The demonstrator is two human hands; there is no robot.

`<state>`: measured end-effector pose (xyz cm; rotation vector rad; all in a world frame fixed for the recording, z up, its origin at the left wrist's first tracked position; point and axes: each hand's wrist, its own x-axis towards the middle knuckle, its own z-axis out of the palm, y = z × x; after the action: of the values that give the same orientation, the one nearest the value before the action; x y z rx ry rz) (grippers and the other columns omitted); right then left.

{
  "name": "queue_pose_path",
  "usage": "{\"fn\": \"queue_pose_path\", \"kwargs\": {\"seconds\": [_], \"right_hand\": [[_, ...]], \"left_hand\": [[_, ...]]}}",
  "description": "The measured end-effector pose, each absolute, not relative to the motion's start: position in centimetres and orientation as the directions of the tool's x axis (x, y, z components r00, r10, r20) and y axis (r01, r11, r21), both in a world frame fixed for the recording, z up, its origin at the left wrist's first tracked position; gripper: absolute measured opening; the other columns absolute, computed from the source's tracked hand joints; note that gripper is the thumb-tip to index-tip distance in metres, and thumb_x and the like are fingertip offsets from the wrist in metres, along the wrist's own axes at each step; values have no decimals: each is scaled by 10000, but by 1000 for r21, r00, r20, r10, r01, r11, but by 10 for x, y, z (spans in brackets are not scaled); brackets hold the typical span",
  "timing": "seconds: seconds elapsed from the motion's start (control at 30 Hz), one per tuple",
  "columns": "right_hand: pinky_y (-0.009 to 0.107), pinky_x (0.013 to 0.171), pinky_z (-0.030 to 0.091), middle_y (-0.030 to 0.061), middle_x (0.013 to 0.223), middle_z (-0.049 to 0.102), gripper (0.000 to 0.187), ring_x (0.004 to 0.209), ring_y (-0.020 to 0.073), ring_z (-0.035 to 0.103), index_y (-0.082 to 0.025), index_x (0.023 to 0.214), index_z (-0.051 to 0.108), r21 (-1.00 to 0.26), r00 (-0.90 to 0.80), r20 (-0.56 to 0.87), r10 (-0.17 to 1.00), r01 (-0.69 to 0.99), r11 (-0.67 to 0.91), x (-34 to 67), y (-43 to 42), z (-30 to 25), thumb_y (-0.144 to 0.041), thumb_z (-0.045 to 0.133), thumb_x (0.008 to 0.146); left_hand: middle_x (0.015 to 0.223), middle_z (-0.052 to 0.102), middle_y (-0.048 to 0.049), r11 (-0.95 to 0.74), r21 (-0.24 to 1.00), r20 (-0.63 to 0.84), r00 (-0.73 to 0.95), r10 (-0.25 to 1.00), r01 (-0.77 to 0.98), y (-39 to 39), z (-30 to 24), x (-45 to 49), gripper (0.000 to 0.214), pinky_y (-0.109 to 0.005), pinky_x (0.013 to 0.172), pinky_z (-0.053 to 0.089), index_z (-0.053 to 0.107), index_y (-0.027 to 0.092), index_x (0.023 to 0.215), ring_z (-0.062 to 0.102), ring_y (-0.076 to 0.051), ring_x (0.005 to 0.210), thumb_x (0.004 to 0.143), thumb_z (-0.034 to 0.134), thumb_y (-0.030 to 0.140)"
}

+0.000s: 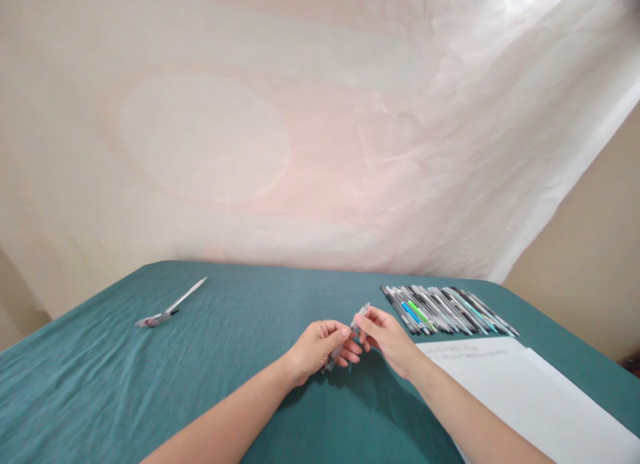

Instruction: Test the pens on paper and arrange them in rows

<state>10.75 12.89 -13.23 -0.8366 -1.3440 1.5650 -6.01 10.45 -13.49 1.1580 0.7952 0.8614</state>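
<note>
Nearest you, both of your bare forearms enter from the lower edge and converge toward the middle of the surface (100,397), which is covered in wrinkled teal cloth. To the right, white paper (510,394) lies flat; your right forearm crosses over part of it, and the faint print near its far edge is too blurred to read.

Your left hand (319,347) has its grip closed around a slender grey item (353,325), pen-like in shape, with the thumb laid along the top and the fingers beneath. Your right hand (387,334) has its grip pinched on the same item close to its upper end, between thumb and fingers. The item is thus held between your two hands, tilted, its lower end pointing toward you and its upper end away and to the right. Whether it is one piece or several cannot be told. A shadow falls on the cloth below your hands.

Well apart on your left, a white pen (185,296) lies slantwise, its near end meeting a small cluster of clear and dark pieces (156,319), indistinct in detail.

Beyond the paper, to the right of your hands, a row of pens (453,311) lies side by side on the slant, mostly grey, black and white, with blue and bright green among them toward the left.

Farthest from you, a pale pinkish sheet (320,131) hangs behind the surface, with a beige wall (600,244) at its right.
</note>
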Motion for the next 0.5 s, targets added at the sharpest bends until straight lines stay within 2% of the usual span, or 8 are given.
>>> {"fn": "queue_pose_path", "kwargs": {"seconds": [0.07, 0.17, 0.23, 0.37, 0.43, 0.5], "right_hand": [[189, 441, 374, 9, 746, 589, 252, 531, 71, 470, -177, 886, 603, -972, -414, 17, 910, -222, -83, 107, 129, -132, -389, 593, 750], [195, 441, 380, 45, 959, 591, 329, 538, 61, 471, -204, 1022, 578, -959, -450, 0, 893, -252, -128, 107, 128, -130, -379, 600, 745], [188, 435, 366, 40, 904, 604, 306, 502, 46, 445, -184, 983, 593, -962, -437, 15, 899, -251, -106, 107, 130, -131, -360, 619, 735], [178, 429, 335, -30, 588, 549, 203, 456, 45, 422, -153, 730, 593, -969, -371, 27, 928, -239, -67, 107, 132, -136, -345, 655, 704], [181, 431, 332, -31, 580, 547, 213, 461, 51, 430, -156, 738, 597, -966, -377, 13, 926, -243, -86, 107, 131, -136, -356, 656, 699], [187, 436, 339, 1, 709, 601, 263, 485, 53, 442, -165, 864, 615, -961, -398, -6, 917, -251, -115, 107, 130, -135, -370, 648, 703]], "left_hand": [[802, 659, -89, 178, 970, -83, 461, 883, -166, 105, -136, -61, 376, -218, 577, 435, 568, 120, 845, 624, -136, 668, 762, 503, 481], [803, 660, -93, 191, 966, -94, 456, 885, -172, 106, -137, -62, 386, -223, 573, 439, 554, 123, 860, 628, -145, 673, 760, 499, 491], [795, 661, -90, 202, 965, -107, 450, 887, -168, 106, -137, -62, 387, -226, 570, 439, 547, 126, 866, 630, -148, 669, 745, 518, 493], [768, 660, -82, 210, 965, -122, 445, 887, -155, 106, -135, -60, 392, -224, 565, 433, 548, 126, 855, 627, -143, 650, 719, 549, 493], [771, 658, -82, 203, 967, -116, 446, 887, -153, 106, -135, -60, 394, -219, 560, 429, 551, 125, 844, 626, -140, 650, 726, 534, 500], [790, 657, -84, 191, 970, -104, 450, 887, -153, 106, -136, -60, 396, -215, 552, 424, 552, 127, 850, 627, -141, 656, 740, 512, 505]]}}
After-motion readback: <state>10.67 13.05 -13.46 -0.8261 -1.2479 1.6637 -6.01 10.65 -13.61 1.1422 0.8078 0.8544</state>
